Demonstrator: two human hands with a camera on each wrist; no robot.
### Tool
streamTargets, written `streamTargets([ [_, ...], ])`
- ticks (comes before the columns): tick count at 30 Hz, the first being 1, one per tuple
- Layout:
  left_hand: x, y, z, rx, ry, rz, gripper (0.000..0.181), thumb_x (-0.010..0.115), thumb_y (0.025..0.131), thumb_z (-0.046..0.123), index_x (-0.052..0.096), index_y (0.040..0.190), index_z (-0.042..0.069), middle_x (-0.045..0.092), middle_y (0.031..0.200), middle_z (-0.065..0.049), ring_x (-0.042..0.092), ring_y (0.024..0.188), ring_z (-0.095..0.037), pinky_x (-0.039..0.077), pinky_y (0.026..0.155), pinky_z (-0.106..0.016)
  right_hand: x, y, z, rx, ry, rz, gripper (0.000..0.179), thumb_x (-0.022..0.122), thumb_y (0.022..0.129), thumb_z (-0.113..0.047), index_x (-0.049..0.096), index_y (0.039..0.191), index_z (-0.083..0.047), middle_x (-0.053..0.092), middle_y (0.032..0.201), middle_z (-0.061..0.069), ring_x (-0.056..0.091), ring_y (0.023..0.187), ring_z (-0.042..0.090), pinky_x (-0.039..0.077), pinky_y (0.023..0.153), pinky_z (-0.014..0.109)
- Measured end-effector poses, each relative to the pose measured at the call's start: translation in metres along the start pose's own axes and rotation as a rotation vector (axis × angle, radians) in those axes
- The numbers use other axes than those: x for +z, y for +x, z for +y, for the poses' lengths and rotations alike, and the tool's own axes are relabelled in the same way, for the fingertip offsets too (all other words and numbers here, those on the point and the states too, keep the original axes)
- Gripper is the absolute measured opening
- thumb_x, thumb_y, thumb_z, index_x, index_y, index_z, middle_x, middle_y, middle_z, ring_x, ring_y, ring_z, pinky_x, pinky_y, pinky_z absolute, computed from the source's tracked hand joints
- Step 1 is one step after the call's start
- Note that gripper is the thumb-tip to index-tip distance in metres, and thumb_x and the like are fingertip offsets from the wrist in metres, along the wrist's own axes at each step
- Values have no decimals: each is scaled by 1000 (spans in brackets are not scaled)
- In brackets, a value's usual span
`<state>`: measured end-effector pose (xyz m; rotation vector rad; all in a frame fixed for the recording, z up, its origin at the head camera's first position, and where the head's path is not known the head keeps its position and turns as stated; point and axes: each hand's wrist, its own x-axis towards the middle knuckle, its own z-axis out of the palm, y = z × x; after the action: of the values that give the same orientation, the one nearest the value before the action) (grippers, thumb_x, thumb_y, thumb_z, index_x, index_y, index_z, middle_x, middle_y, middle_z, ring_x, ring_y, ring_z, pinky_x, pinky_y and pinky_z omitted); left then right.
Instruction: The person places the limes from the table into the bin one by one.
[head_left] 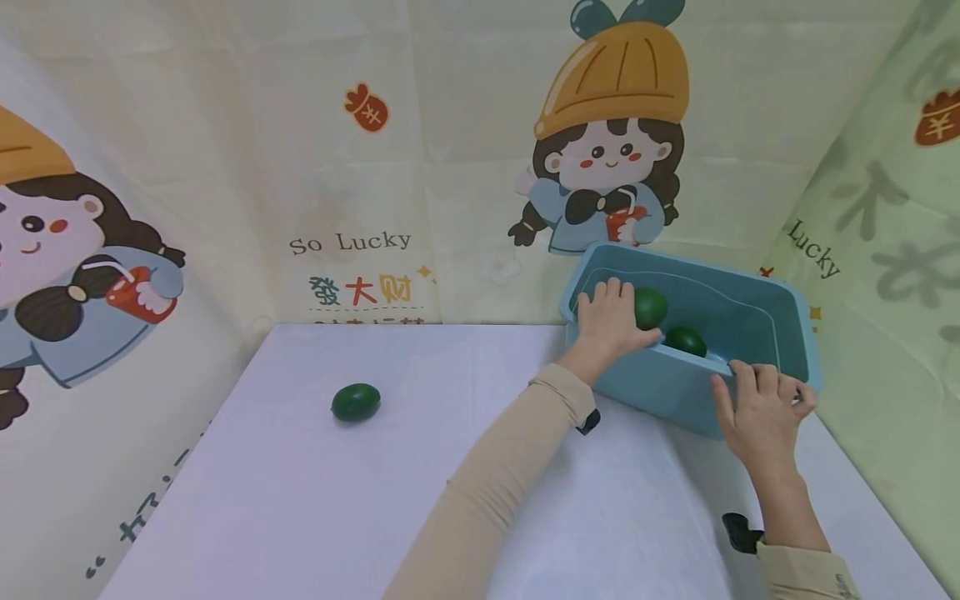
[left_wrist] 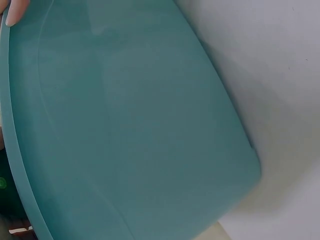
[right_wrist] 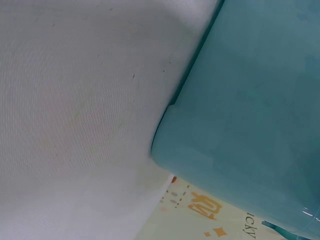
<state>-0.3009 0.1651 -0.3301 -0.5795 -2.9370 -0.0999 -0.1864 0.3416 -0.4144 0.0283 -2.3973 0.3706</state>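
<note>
A blue-green plastic bin (head_left: 652,392) stands at the back right of the table, its front wall filling much of both wrist views. My left hand (head_left: 609,321) grips its rim near the front left corner, fingers reaching over the inside and thumb along the edge. Near the front right corner my right hand (head_left: 763,412) holds the rim, fingers hooked over and thumb against the outer wall. Inside lie two glossy dark green fruits like limes, one (head_left: 651,308) beside my left hand and another (head_left: 686,341) partly hidden by the front wall.
A third green lime-like fruit (head_left: 356,402) lies on the white tabletop (head_left: 315,500), left of the bin. Printed cloth (head_left: 465,167) hangs behind the table, and a green printed cloth (head_left: 892,333) closes in the right side near the bin.
</note>
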Motion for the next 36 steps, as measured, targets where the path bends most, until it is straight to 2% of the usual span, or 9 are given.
streamTargets([
  [8, -4, -1, 1, 28, -29, 19, 68, 44, 79, 68, 39, 130, 23, 40, 126, 6, 36, 112, -11, 33, 92, -36, -1, 1, -1, -2, -8, -9, 64, 23, 96, -50, 45, 113, 7, 37, 101, 26, 27, 95, 44, 5, 87, 60],
  [18, -3, -1, -1, 28, -18, 2, 67, 43, 79, 68, 38, 130, 25, 40, 125, 7, 36, 112, -10, 33, 92, -34, -3, 1, -2, 11, -5, -23, 61, 25, 97, -48, 45, 113, 7, 37, 102, 27, 27, 96, 44, 4, 87, 60],
  [30, -3, -5, -9, 47, -5, 17, 63, 42, 82, 66, 38, 130, 24, 40, 124, 6, 36, 111, -11, 34, 92, -35, -4, 2, -3, 16, 0, -38, 55, 28, 98, -44, 45, 113, 6, 36, 102, 26, 27, 96, 44, 5, 86, 60],
  [36, -3, -9, -16, 69, -8, 52, 63, 42, 82, 64, 39, 130, 23, 41, 125, 5, 37, 112, -12, 33, 92, -35, -5, 2, -3, 18, -2, -48, 53, 29, 98, -42, 44, 114, 6, 36, 103, 26, 27, 96, 44, 5, 86, 60],
])
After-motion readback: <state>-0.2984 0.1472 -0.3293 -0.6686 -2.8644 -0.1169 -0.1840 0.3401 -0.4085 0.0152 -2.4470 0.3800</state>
